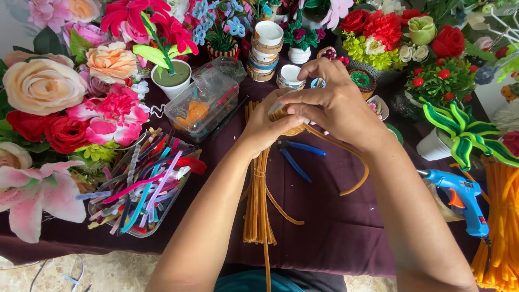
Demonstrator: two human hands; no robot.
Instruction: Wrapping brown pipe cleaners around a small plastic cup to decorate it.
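Both hands meet mid-tabletop: left hand grips a small wrapped cup, right hand fingers pinch a tan pipe cleaner against it. Step looks like winding the strand round; next turn likely needs steady tension. Blue pliers lie beneath.

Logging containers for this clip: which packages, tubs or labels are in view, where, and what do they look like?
Clear lidded plastic box: behind the left hand, rectangular, orange bits inside.
Clear open tray: front left, holding mixed-colour pipe cleaners.
Stack of small round tubs: back centre, white tops, brown bands.
No signs or screens.
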